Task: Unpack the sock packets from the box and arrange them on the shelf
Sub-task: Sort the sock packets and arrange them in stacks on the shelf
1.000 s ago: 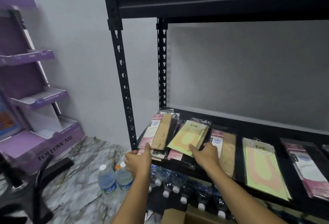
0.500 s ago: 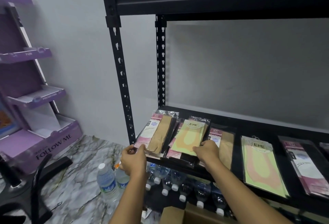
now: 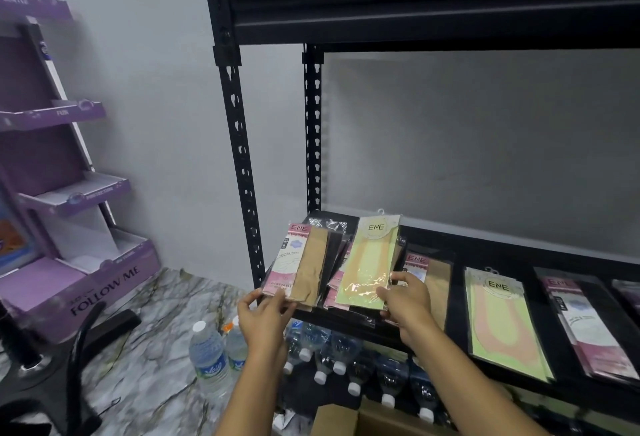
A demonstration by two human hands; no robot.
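Both hands are at the left end of the black shelf (image 3: 433,248), sorting the sock packets there; the left hand (image 3: 265,314) pinches the near end of a pink-and-tan packet (image 3: 301,262) between thumb and fingers, and the right hand (image 3: 407,300) has its fingers closed on the lower edge of a yellow-green packet (image 3: 370,262), which tilts up off the heap of packets under it; further right a tan packet (image 3: 434,283), a second yellow-green one (image 3: 498,318) and a pink one (image 3: 585,328) lie flat in a row; the cardboard box (image 3: 367,420) stands open below, its contents out of sight; this looks like the arranging step; next, I judge, the two held packets need laying flat and square beside the row, without dragging the loose ones off the front edge.
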